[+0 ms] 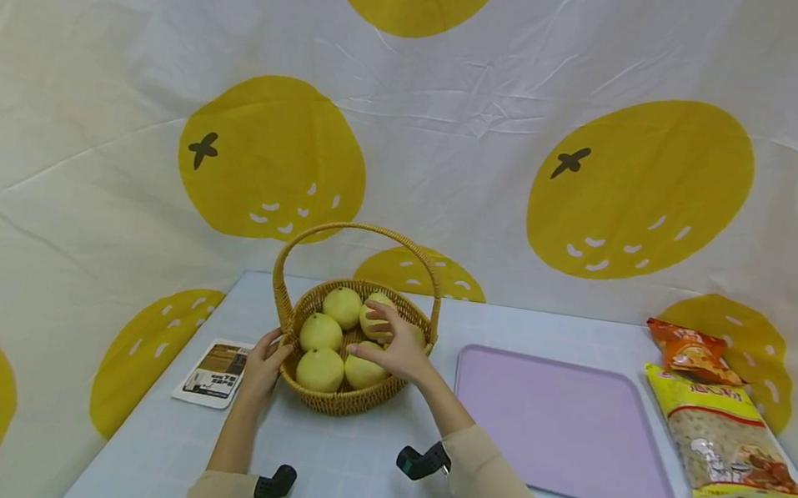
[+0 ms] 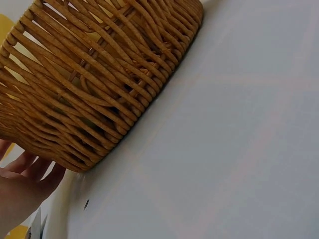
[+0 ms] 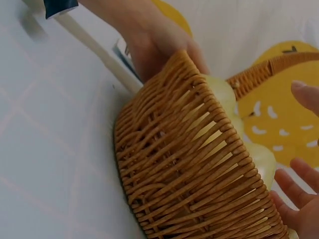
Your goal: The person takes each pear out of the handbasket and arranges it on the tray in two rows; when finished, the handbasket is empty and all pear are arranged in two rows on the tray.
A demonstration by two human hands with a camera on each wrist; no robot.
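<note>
A woven wicker basket with a tall arched handle stands on the table, holding several round, pale yellow-green pears. My left hand grips the basket's left side near the handle's foot, thumb at the rim and fingers outside. The left wrist view shows those fingers against the wickerwork. Over the basket's right half hovers my right hand, thumb and fingers spread apart above the pears, nothing held between them. In the right wrist view its fingertips are beside the rim, close to a pear.
Right of the basket lies a shallow lilac tray. Beyond it are a yellow-and-clear food bag and a small orange snack packet. A white printed card or packet lies left of the basket. A fruit-print cloth hangs behind.
</note>
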